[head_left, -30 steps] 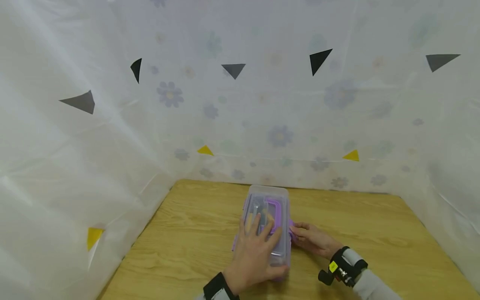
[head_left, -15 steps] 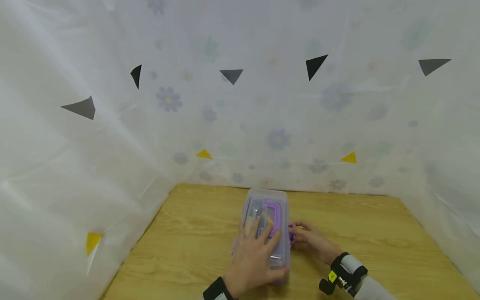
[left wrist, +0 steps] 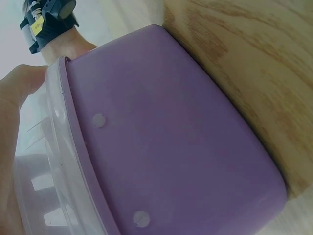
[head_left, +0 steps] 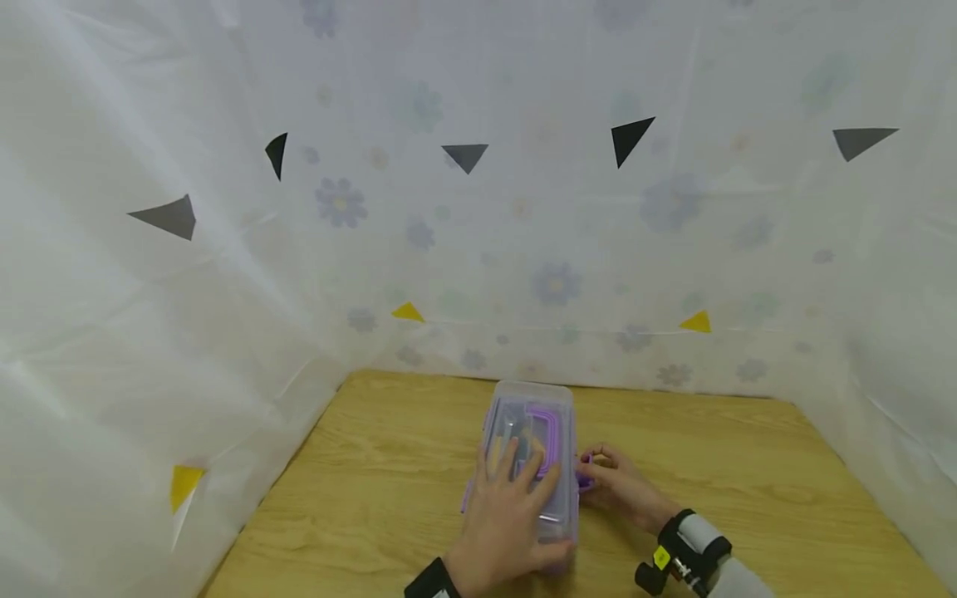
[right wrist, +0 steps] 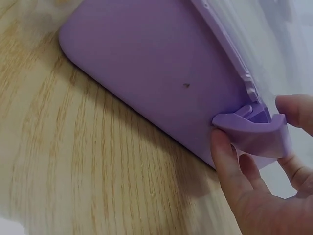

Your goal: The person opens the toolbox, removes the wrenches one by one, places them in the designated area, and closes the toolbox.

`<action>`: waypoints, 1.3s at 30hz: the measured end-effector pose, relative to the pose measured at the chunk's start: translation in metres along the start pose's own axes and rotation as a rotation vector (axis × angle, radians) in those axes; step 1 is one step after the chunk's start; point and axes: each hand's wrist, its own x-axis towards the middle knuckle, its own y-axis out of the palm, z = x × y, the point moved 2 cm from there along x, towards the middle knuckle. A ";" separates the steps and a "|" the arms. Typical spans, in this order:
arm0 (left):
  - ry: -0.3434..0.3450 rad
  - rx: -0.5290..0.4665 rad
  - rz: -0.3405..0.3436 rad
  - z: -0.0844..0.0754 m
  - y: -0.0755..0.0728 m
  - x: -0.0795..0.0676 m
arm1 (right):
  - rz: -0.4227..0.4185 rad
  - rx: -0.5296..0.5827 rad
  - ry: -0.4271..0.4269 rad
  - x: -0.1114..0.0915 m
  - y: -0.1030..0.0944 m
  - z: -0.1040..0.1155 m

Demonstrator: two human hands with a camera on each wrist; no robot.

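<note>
- Left hand [head_left: 503, 519] spread over lid [head_left: 532, 390] — pressing too lightly, box [right wrist: 142, 63] could slide.
- Right hand [head_left: 622, 488] grips latch [right wrist: 257, 137] — contact partly hidden; a hard tug might slip or snap it.

a purple, rectangular plastic box [left wrist: 176, 137] with a translucent lid [head_left: 516, 415] is supported by a yellowish-brown wood-grained tabletop [head_left: 374, 490].

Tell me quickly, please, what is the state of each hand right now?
Left hand: grip open, spread on the lid.
Right hand: grip closed, holding the latch.
</note>
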 end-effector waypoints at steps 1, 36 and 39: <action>0.001 -0.003 -0.003 0.000 0.000 0.000 | 0.000 -0.003 -0.001 0.000 -0.001 0.001; 0.002 -0.011 -0.031 0.001 0.001 0.002 | -0.267 -0.310 -0.014 0.003 -0.004 -0.024; 0.005 -0.006 -0.032 0.001 0.002 0.002 | -0.314 -0.418 -0.023 0.002 0.001 -0.021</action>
